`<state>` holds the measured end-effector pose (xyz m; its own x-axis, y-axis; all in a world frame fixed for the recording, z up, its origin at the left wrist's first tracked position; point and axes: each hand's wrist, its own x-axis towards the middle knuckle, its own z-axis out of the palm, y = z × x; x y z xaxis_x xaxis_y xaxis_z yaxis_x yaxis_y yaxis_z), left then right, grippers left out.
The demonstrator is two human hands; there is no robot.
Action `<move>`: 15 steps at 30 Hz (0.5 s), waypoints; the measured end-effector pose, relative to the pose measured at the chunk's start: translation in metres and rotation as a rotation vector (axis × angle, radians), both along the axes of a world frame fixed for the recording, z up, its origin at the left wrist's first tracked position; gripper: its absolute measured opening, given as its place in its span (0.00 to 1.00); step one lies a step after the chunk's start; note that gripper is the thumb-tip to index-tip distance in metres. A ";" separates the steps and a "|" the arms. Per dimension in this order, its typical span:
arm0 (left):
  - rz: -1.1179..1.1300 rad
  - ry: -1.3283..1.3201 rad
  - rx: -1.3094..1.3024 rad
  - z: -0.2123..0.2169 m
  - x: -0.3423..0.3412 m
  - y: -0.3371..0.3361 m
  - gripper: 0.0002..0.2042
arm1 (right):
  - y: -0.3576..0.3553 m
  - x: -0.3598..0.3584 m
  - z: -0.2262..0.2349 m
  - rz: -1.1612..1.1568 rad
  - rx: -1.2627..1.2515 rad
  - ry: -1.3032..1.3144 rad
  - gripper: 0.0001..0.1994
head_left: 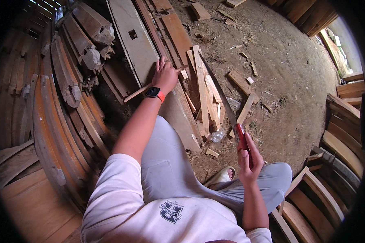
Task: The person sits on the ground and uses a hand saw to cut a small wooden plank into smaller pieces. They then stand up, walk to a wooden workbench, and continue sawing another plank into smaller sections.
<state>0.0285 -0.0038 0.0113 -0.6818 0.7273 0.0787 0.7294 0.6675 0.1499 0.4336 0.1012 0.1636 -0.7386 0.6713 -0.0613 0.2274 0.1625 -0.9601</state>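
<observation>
Far left, a stack of curved wooden planks [65,121] is seen, bent edges running up the frame, with rough wooden blocks [91,44] piled just above. Next along, a long grey board [136,44] with a small square hole is laid flat on the ground. Over its lower part the left hand [164,75] is stretched out, a black watch with an orange strap [155,93] worn on the wrist; a thin wooden stick [138,92] is gripped in its closed fingers and pressed down across the board, one end poking out to the left. Just right of it, a loose pile of pale wood offcuts [205,93] is spread on the dirt floor [288,73]. A long machete [221,95] is held above that pile, its blade slanting up toward the stick, its red handle clenched in the right hand [247,156]. A crushed plastic bottle [218,135] is lying below the blade. Far right, more curved planks [340,141] are stacked
</observation>
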 end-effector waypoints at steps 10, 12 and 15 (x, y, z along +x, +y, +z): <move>-0.139 0.157 -0.064 -0.009 0.000 -0.001 0.21 | 0.001 -0.046 0.018 0.081 0.028 -0.062 0.26; -0.160 0.044 0.092 -0.025 -0.006 -0.002 0.20 | 0.003 -0.070 0.017 0.106 0.102 -0.033 0.27; -0.174 0.143 0.044 -0.028 -0.008 0.001 0.16 | 0.002 -0.112 0.011 0.086 0.038 -0.075 0.26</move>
<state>0.0207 -0.0024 -0.0163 -0.5258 0.8267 0.2000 0.8490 0.5247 0.0633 0.3220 0.1037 0.1747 -0.7882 0.6082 -0.0942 0.2815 0.2202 -0.9339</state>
